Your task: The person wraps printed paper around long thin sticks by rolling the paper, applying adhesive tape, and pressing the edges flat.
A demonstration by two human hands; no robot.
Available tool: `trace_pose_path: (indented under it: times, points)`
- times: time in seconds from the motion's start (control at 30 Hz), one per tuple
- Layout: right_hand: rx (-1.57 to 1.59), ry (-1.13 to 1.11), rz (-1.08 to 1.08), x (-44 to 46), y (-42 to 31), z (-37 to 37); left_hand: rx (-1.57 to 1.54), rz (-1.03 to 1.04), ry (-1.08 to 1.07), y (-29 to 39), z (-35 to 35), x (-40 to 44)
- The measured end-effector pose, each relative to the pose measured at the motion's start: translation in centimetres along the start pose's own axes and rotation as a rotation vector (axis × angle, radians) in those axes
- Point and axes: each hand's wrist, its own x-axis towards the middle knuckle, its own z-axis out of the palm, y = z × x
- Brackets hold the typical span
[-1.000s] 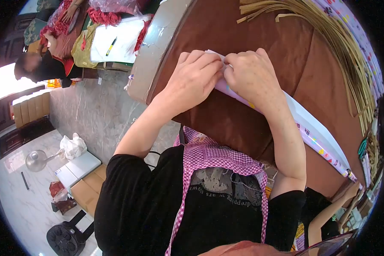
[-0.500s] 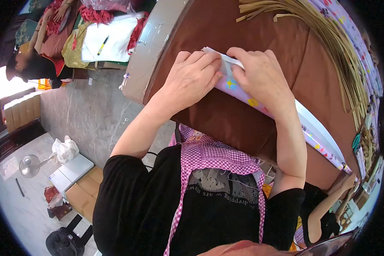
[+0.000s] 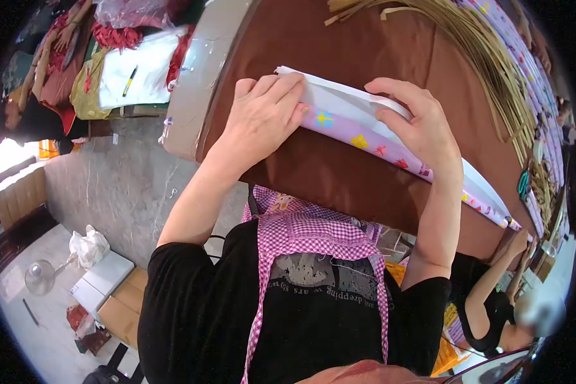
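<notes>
A long purple sheet (image 3: 365,142), printed with coloured shapes and white on its inner side, lies folded lengthwise along the near edge of the brown-covered table. I cannot make out whether it is paper or plastic film. Its left end is held down by my left hand (image 3: 262,118), whose fingers are closed over the folded layers. Further along, my right hand (image 3: 425,125) curls over the raised white edge, which passes between thumb and forefinger. At the far right, the sheet narrows to a point beside a co-worker's hand (image 3: 520,242).
Long dry straw-coloured strips (image 3: 480,57) curve across the back right of the table (image 3: 339,45). Teal-handled scissors (image 3: 523,184) lie at the right. More printed purple material (image 3: 525,70) lines the far edge. A pen (image 3: 130,81) rests on white sheets at the left.
My right hand has slid right along the sheet, away from my left hand, baring more of the print and white inner side. The view has shifted slightly.
</notes>
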Motion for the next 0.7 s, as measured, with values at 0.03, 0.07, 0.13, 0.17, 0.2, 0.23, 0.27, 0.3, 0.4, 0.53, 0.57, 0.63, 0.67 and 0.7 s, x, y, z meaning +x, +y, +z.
trace_pose_path:
  times: [0.03,0.07,0.13,0.17,0.2,0.23,0.27,0.3,0.4,0.53,0.57,0.63,0.67,0.7]
  points:
    - [-0.078,0.022,-0.045,-0.6,0.4,-0.3,0.006,-0.002,-0.011,0.0,-0.1,0.0]
    - [-0.156,0.043,-0.091,-1.1,0.7,-0.7,0.014,-0.003,-0.021,0.0,-0.1,0.0]
    - [-0.155,0.055,-0.056,-2.2,0.7,-1.4,0.017,0.013,-0.034,0.0,0.0,0.0]
    - [-0.149,0.058,-0.031,-2.7,0.7,-1.7,0.024,0.007,-0.048,0.0,-0.1,0.0]
    - [-0.148,0.063,-0.024,-3.1,0.9,-2.1,0.032,0.0,-0.064,0.0,-0.1,0.0]
    - [-0.158,0.073,-0.049,-3.5,1.1,-2.4,0.03,0.006,-0.069,0.0,-0.1,0.0]
    - [-0.167,0.083,-0.075,-3.9,1.3,-2.7,0.032,0.004,-0.076,0.0,0.0,0.0]
    - [-0.163,0.087,-0.071,-4.3,1.4,-2.8,0.035,0.001,-0.083,0.0,0.0,0.0]
    - [-0.31,0.088,-0.092,-5.0,1.8,-2.9,0.033,-0.008,-0.109,0.0,-0.2,0.0]
    - [-0.453,0.134,-0.133,-5.2,1.7,-1.9,0.023,0.0,-0.115,0.1,-0.3,0.1]
    - [-0.467,0.132,-0.111,-5.3,1.7,-1.9,0.004,-0.022,-0.141,0.2,-0.4,0.2]
    - [-0.482,0.138,-0.103,-5.3,1.9,-1.7,-0.019,-0.04,-0.172,0.4,-0.6,0.2]
    - [-0.496,0.142,-0.104,-5.3,1.9,-1.6,-0.016,-0.046,-0.177,0.4,-0.6,0.2]
    - [-0.494,0.144,-0.098,-5.3,1.9,-1.6,-0.013,-0.053,-0.183,0.4,-0.6,0.3]
